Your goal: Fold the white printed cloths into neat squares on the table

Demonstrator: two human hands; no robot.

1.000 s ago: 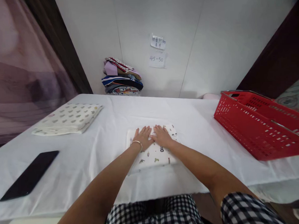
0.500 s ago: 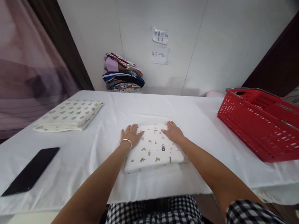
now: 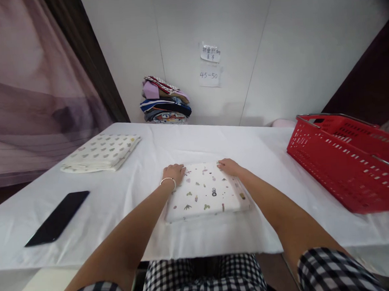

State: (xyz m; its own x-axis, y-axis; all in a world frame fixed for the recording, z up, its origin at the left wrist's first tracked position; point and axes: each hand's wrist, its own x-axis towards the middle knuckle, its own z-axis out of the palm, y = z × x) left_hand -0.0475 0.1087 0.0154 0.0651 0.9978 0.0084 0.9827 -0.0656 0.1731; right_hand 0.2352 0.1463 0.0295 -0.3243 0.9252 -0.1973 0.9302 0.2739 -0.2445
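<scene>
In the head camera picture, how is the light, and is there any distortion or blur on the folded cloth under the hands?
Head view: the light is soft and even, without glare, and shadows on the white table are faint. The wide lens bends lines near the edges, as at the red basket. The folded printed cloth is sharp, as are the left hand and right hand at its far corners.

The counter is covered by a matt white cloth with faint creases. At its centre lies a folded cloth, soft, matt, cream with small printed motifs. Left of the folded cloth, a second folded fabric shows a similar matt weave. Further left, a phone presents a smooth, glossy black face. Right of the folded cloth, a basket is red perforated plastic with metal handles. The left hand carries a shiny metal bangle.
</scene>
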